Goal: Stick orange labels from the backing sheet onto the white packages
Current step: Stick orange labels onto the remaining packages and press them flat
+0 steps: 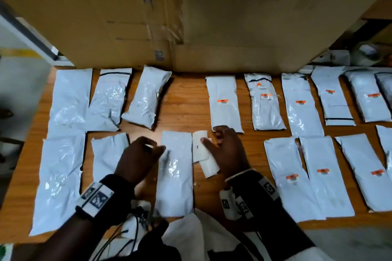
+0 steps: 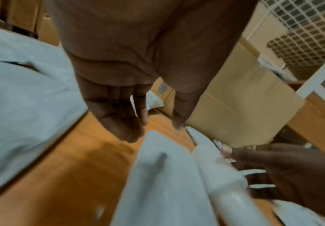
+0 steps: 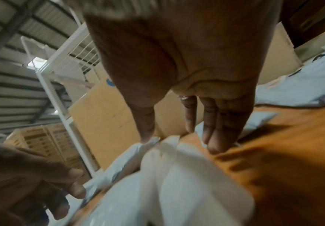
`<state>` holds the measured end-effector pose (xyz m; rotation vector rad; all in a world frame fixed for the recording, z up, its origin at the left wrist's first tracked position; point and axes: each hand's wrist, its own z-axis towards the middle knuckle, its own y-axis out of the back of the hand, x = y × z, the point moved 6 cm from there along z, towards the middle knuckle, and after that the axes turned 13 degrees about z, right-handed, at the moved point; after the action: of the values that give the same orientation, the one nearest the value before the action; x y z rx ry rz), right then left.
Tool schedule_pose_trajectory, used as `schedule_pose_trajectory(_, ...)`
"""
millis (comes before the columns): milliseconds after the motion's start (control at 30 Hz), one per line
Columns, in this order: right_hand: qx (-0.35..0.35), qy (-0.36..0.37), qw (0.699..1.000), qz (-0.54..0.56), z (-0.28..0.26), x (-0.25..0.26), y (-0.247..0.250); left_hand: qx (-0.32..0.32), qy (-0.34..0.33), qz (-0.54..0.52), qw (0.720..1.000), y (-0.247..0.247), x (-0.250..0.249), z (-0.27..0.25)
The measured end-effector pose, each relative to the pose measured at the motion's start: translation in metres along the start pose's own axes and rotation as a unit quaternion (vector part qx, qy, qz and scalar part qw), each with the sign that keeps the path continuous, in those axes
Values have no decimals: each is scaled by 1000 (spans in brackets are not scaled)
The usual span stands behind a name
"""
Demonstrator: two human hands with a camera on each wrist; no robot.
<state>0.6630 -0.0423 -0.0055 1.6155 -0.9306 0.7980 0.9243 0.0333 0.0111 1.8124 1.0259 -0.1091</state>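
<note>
Left hand (image 1: 137,154) low in the frame, fingers loosely curled, holding nothing clear. Right hand (image 1: 227,150) beside it, thumb pinching the sheet (image 1: 203,154) mid-frame on the worktop (image 1: 186,101). Thin, curly, light; best held by an edge. Bare package (image 1: 175,174) between hands.

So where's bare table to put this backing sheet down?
The widest bare wood lies in the back row, between the tilted unlabelled package and the first labelled package. A narrower strip runs beside the package in front of you. Both ends of the rows are crowded edge to edge.
</note>
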Motion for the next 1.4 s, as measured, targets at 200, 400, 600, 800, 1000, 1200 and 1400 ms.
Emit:
schedule_pose_trajectory(200, 1, -27, 994, -104, -43, -11, -23, 65, 18, 58, 996, -50, 49, -28)
schedule_pose_trajectory(400, -80, -35, 993, 84, -59, 21, 4, 126, -17, -19, 992, -69, 48, -37)
schedule_pose_trajectory(600, -22, -166, 910, 379, -89, 23, 6, 51, -67, -4, 996, -44, 28, -56)
schedule_pose_trajectory(800, 58, -195, 886, 417, -113, 28, 24, -10, -200, -162, 966, -2, -25, -123)
schedule_pose_trajectory(1000, 124, -126, 929, 326, -122, 35, 47, 36, -229, -245, 941, -14, -46, -152)
schedule_pose_trajectory(1200, 76, -26, 972, 219, -119, 47, 64, 21, -182, -106, 977, -19, -38, -166)
schedule_pose_trajectory(1400, -9, 44, 976, 213, -107, 92, 74, 118, -287, -25, 950, -10, -49, -178)
